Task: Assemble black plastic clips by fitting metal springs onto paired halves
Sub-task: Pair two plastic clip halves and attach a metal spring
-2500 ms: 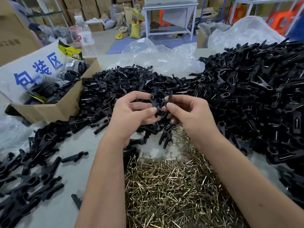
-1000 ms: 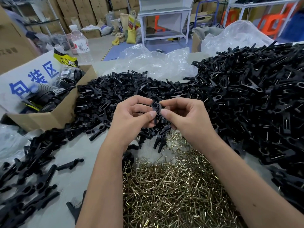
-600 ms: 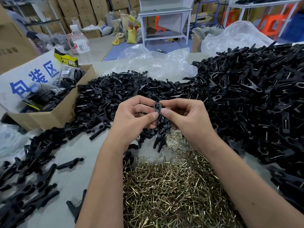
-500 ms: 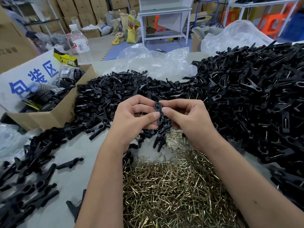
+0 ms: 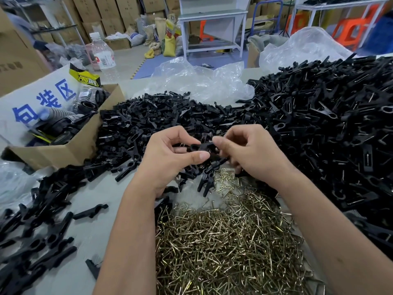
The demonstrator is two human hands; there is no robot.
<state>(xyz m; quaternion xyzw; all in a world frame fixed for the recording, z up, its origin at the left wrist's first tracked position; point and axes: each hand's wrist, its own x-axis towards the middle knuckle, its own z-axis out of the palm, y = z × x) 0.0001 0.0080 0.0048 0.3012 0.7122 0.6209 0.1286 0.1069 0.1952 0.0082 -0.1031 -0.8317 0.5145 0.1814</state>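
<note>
We hold a black clip (image 5: 202, 147) above the middle of the desk (image 5: 102, 194), our left hand (image 5: 170, 158) pinching one end between curled thumb and fingers, our right hand (image 5: 253, 154) pinching the other. Below our wrists, by the near edge, lies the pile of metal springs (image 5: 229, 248). Loose clip halves (image 5: 148, 120) heap behind our hands, with a larger black heap (image 5: 329, 124) along the right edge. A cardboard box (image 5: 63, 150) sits at the far left.
</note>
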